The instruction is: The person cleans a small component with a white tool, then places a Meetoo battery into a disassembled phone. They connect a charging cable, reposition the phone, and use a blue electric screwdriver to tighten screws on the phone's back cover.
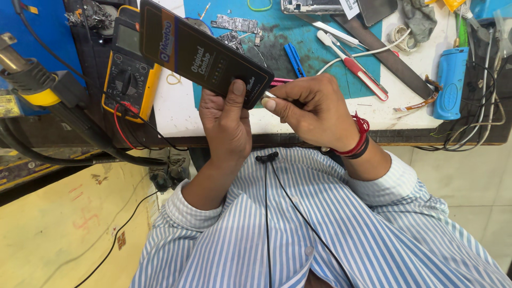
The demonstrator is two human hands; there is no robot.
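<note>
Black box: a flat black box (205,53) is being held up over the tabletop's (176,114) front edge, tilting from upper left to lower right.
Left hand: the left hand (226,125) is gripping the box's lower end, its thumb lying flat across the face and its fingers wrapping behind.
Right hand: the right hand (314,109) is pinching a slim pink tool (281,81) between thumb and curled fingers, the tool's end meeting the box's lower right corner.
Wrist: red thread and a dark band (358,140) are circling the right wrist.
Left edge of tabletop: a yellow multimeter (128,66) is lying partly behind the box, with red and black leads trailing over the front edge.
Blue mat: a blue mat (298,48) is covering the middle of the tabletop and carrying small circuit boards (234,24).
Right side: a red-handled tool (365,77) and a blue case (449,82) are lying near the right edge.
Clothing: the person is wearing a blue striped shirt (330,229).
</note>
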